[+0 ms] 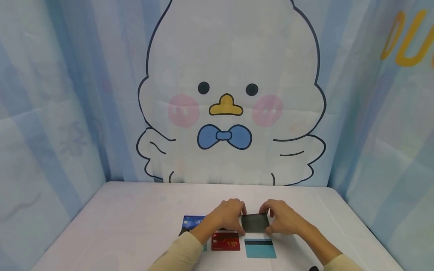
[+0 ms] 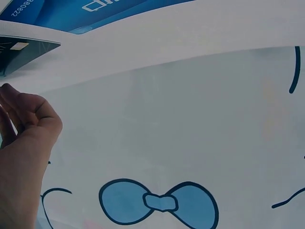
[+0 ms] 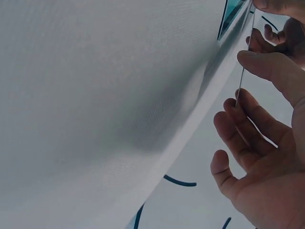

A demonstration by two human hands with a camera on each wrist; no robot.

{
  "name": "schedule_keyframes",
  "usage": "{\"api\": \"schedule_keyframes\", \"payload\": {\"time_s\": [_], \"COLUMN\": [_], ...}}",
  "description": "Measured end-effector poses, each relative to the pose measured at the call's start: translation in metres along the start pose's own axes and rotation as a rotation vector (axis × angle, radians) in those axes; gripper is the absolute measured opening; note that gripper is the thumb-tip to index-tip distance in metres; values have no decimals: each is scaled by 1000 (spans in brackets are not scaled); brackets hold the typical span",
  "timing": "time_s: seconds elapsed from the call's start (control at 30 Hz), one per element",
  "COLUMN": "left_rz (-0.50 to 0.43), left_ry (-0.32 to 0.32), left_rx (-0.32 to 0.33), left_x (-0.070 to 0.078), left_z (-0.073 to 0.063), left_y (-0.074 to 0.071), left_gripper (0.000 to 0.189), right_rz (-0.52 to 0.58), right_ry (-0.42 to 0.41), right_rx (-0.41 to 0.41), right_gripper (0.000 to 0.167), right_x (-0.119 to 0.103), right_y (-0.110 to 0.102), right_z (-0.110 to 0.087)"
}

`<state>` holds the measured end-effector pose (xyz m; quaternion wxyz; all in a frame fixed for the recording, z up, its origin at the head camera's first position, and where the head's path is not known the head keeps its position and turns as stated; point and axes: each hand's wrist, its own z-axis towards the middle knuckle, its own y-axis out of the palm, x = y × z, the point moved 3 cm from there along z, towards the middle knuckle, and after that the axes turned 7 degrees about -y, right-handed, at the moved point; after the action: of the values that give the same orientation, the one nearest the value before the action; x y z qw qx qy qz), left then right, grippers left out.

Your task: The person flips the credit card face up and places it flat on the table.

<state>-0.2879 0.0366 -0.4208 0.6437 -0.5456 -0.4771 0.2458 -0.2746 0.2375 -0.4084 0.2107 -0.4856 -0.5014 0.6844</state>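
Note:
A plain dark card is held between both hands, its broad face towards the head camera. My left hand pinches its left side with curled fingers and thumb. On its right side, my right hand grips the edge. In the right wrist view the card is a thin edge between the right hand's thumb and fingers. Nearest below lie a red VIP card and a teal card with a black stripe. In the left wrist view, a dark card with a gold chip shows beyond the fingertips.
A blue VIP card lies left of the hands, partly covered by the left forearm. Another teal card peeks out beside the sleeve. The white tabletop ends at a backdrop with a cartoon bird, and printed curtains hang on both sides.

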Motion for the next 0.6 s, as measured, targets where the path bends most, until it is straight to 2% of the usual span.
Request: {"api": "schedule_keyframes", "payload": {"time_s": [0.2,0.33,0.6], "left_rz": [-122,-194,-293], "left_ry": [26,49,12], "left_rx": [23,34,42], "left_x": [-5,-8,-12], "left_z": [0,1,2], "left_y": [-4,-6,-3], "left_gripper": [48,46,44], "right_rz": [43,47,17], "right_ry": [-67,-76,-78], "right_rx": [14,18,27], "right_gripper": [48,47,45], "right_x": [2,3,6], "right_y": [-4,-5,-3], "right_z": [-3,-4,-3]}}
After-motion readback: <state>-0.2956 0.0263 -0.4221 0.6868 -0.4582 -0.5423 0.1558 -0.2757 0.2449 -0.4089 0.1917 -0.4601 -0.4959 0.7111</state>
